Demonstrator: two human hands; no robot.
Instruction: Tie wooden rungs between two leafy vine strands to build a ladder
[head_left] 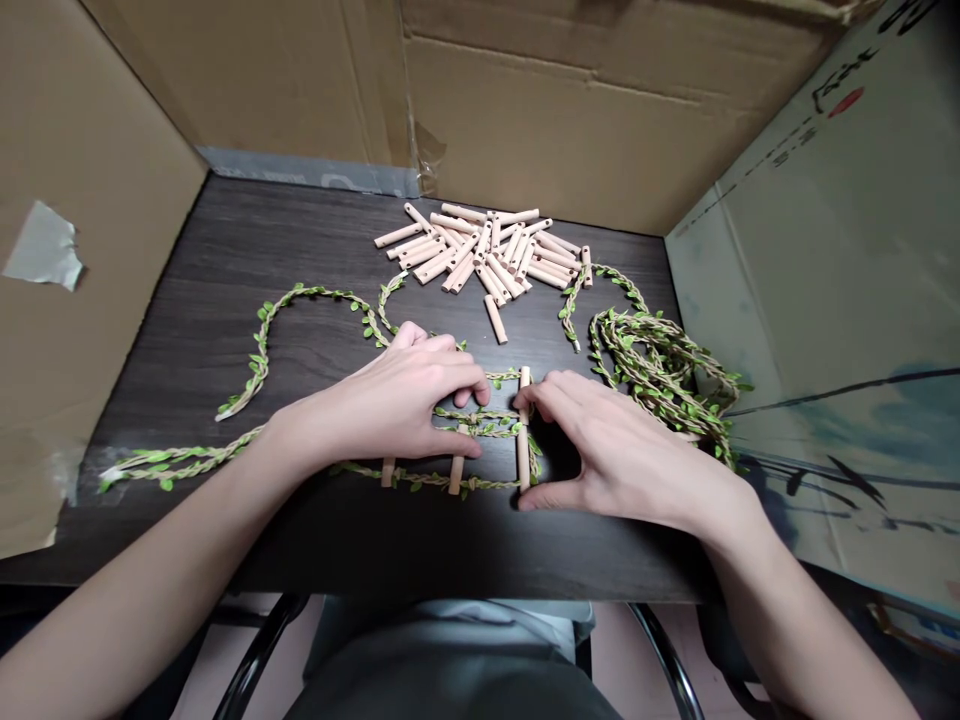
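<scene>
Head view: our left hand (382, 405) curves its fingers (465, 385) over strands of leafy vine twine (476, 415) tied to wooden dowels (456, 475). Our right hand (622, 450) cups an upright dowel (523, 440); we cannot tell whether either hand grips. More dowels (480, 250) lie heaped beyond, on the dark tabletop (225, 300), near a coil of vine (660, 370).

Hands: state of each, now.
Left hand: curled over the leaf vine; grip cannot be told.
Right hand: closed around a wooden peg, seemingly holding it.
</scene>
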